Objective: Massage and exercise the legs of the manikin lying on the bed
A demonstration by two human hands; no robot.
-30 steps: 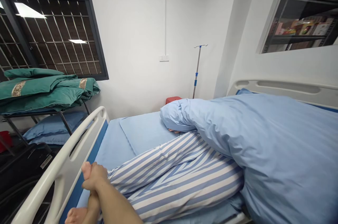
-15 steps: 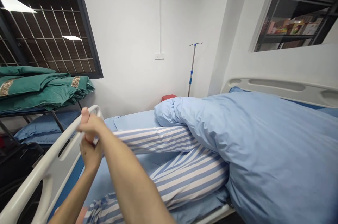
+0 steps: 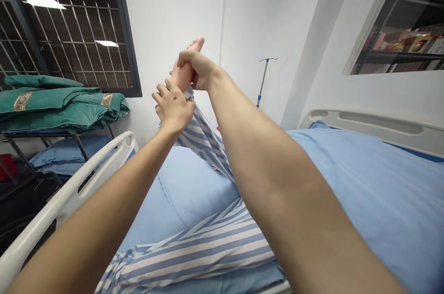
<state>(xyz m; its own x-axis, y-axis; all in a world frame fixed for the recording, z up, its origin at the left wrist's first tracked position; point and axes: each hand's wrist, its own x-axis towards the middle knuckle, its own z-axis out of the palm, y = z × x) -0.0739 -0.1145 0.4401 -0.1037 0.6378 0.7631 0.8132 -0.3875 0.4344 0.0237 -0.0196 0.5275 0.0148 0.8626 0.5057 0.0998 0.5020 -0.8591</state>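
A bare foot [image 3: 182,76] is held up above the bed, its toes pointing up and away from me. My right hand [image 3: 199,68] is closed around the upper part of the foot, below the toes. Lower down, my left hand [image 3: 173,105] wraps the ankle and heel area; some of its fingers are hidden behind the foot. From there the raised leg, in a blue-and-white striped trouser leg [image 3: 204,139], slants down to the bed, partly covered by my right forearm. The other striped leg [image 3: 194,252] lies along the mattress.
A white bed rail [image 3: 65,192] runs along the left end. The blue quilt [image 3: 378,174] covers the right side, before a headboard [image 3: 374,120]. Green folded bedding [image 3: 62,107] lies on a rack at left. An IV pole [image 3: 263,81] stands by the wall.
Both hands have lifted the foot from near the bed rail, up and to the right. The held leg now slopes upward instead of lying nearly level. My view has shifted slightly.
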